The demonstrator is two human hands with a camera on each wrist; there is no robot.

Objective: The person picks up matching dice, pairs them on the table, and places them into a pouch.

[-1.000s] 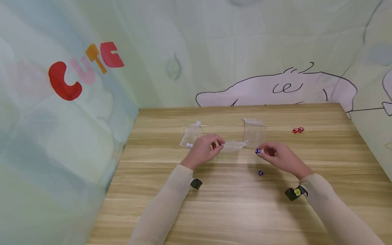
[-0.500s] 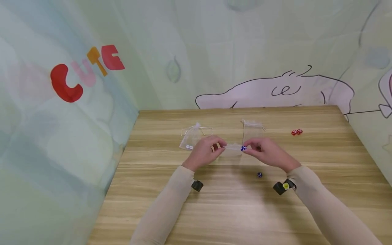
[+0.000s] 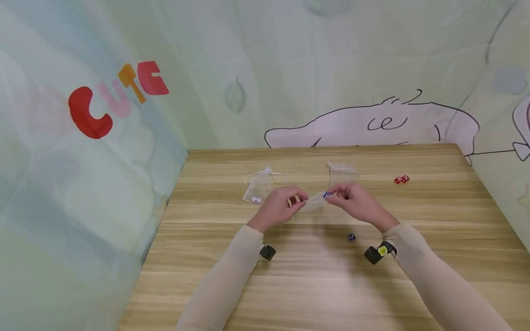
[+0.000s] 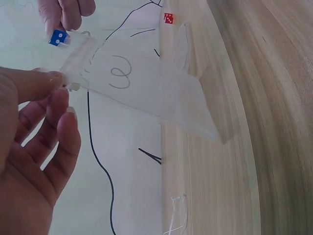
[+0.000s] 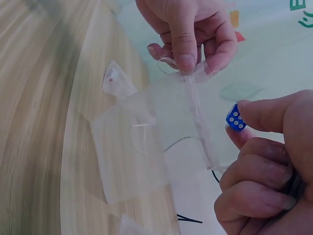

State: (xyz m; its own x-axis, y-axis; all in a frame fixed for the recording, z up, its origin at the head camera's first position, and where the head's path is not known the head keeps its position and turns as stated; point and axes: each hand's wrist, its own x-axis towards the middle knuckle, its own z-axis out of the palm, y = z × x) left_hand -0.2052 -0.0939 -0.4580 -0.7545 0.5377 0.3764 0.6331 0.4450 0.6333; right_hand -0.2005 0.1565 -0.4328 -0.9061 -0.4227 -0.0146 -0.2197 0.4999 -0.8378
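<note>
My left hand (image 3: 276, 208) pinches a sheer white drawstring pouch (image 5: 137, 147) by one corner of its gathered top edge. The pouch hangs over the table, and no die shows inside it. Between thumb and forefinger, my right hand (image 3: 357, 206) holds a blue die (image 5: 235, 118) with white dots. In the right wrist view this die sits just beside the pouch's mouth; in the left wrist view it overlaps the top edge. A second blue die (image 3: 351, 237) lies on the table, nearer me than the right hand.
A similar pouch (image 3: 265, 180) with white dice (image 3: 256, 200) inside lies at left behind my left hand. Another pouch (image 3: 342, 174) lies flat beyond my right hand. Red dice (image 3: 401, 179) rest at the far right of the wooden table (image 3: 306, 285). Printed curtains stand behind and at left.
My right hand has moved left with the blue die, from beside the pouch to its mouth. The left hand stays nearly in place, still holding the pouch.
</note>
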